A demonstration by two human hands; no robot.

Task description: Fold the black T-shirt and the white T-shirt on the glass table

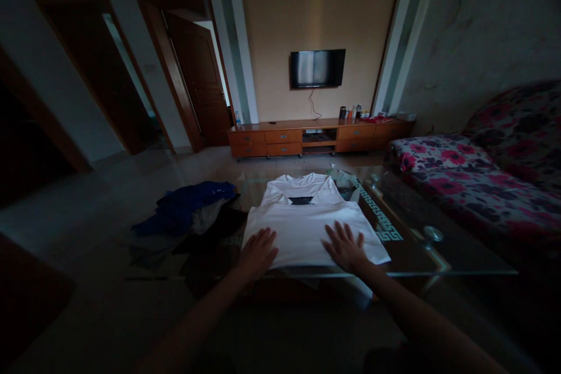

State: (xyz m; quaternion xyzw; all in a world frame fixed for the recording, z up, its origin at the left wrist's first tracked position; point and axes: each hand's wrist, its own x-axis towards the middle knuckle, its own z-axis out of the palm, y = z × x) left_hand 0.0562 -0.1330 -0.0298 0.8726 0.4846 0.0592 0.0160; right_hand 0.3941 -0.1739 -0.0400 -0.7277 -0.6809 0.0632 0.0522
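Observation:
A white T-shirt [302, 228] lies on the glass coffee table [464, 263], its neckline toward the far side and its lower part folded up over the front. A dark printed patch shows in the gap below the collar. My left hand [259, 252] rests flat on the shirt's near left part, fingers spread. On the near right part lies my right hand [345, 246], also flat with its fingers apart. Neither hand grips the cloth.
Left of the shirt is a pile of dark and blue clothes [188, 207]. A floral-covered sofa [491, 187] stands at the right. Beyond the table, a low wooden TV cabinet [284, 137] runs along the wall under a television [318, 68]. The room is dim.

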